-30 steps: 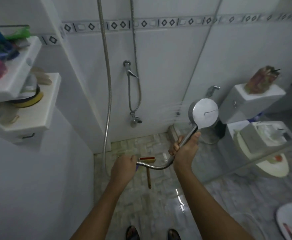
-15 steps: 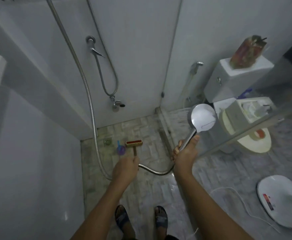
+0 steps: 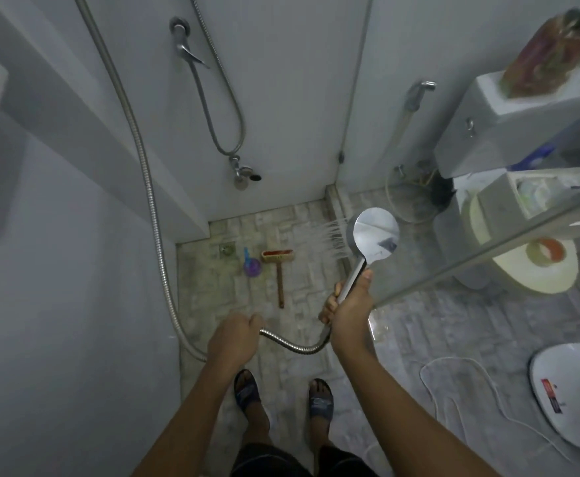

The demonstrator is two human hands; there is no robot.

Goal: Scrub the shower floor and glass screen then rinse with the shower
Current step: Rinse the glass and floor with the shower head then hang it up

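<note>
Water (image 3: 335, 239) sprays out — right hand (image 3: 350, 313) grips shower head (image 3: 376, 234) (left hand (image 3: 233, 339) clasps hose (image 3: 293, 344)).

The round chrome shower head (image 3: 375, 235) is held upright by its handle well right of the floor drain (image 3: 227, 249), spraying fine jets leftward. Its ribbed metal hose (image 3: 292, 346) sags in a loop nearer the viewer than the drain. A wooden-handled scrub brush (image 3: 279, 270) lies flat on the mosaic shower floor (image 3: 309, 242) just right of the drain. The glass screen (image 3: 488, 251) stands farther right.

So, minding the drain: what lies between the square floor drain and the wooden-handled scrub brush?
A small purple plastic scoop with a blue handle; the head view shows it.
</note>
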